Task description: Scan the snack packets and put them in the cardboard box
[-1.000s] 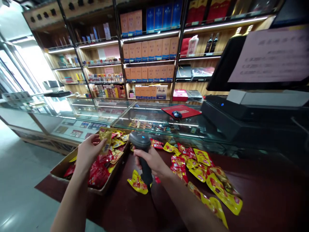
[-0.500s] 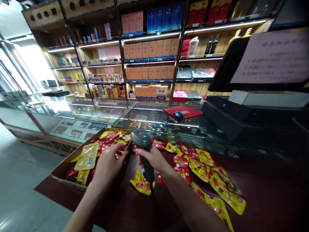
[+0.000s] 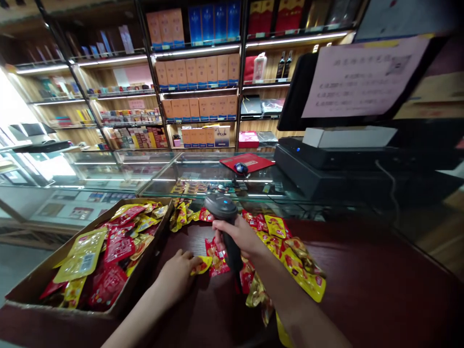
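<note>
My right hand [image 3: 237, 237] is wrapped around the handle of a black barcode scanner [image 3: 222, 208], held upright above the table with its head at the top. A small light glows blue on the scanner. Lower and to the left, my left hand [image 3: 179, 271] has its fingers closed over a small yellow snack packet [image 3: 201, 266] at the table surface; part of the packet is hidden beneath them. Red snack packets [image 3: 216, 258] lie between the two hands. More yellow and red packets [image 3: 302, 275] are spread right of the scanner, some hidden by my right forearm.
An open cardboard box [image 3: 136, 278] full of packets stands at the left on the dark red table [image 3: 362, 275]. Behind runs a glass counter [image 3: 163, 169] with a mouse [image 3: 240, 168] on a red mat. A monitor [image 3: 297, 92] stands at the right.
My left hand has moved from the box's edge down onto the yellow packet. My right hand still holds the scanner. The view has turned to the right.
</note>
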`<state>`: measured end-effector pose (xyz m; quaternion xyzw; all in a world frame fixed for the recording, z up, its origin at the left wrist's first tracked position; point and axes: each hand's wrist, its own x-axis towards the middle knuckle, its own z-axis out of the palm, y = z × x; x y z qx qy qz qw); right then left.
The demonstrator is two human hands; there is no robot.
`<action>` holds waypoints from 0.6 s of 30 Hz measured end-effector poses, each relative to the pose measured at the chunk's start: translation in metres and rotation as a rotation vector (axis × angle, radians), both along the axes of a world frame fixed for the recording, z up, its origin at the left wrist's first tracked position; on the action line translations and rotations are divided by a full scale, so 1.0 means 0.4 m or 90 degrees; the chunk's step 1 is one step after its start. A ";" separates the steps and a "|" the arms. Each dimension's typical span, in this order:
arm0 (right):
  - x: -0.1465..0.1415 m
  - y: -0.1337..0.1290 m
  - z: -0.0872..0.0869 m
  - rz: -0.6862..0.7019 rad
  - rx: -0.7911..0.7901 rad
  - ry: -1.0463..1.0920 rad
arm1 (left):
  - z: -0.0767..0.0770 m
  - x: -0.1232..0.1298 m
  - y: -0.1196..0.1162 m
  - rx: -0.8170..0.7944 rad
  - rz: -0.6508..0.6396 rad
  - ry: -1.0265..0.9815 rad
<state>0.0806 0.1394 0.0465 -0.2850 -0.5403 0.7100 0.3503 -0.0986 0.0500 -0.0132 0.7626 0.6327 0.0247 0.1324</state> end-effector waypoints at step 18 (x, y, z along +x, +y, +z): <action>0.026 0.055 -0.060 -0.077 -0.041 -0.114 | -0.059 -0.052 0.337 -0.193 0.239 -1.037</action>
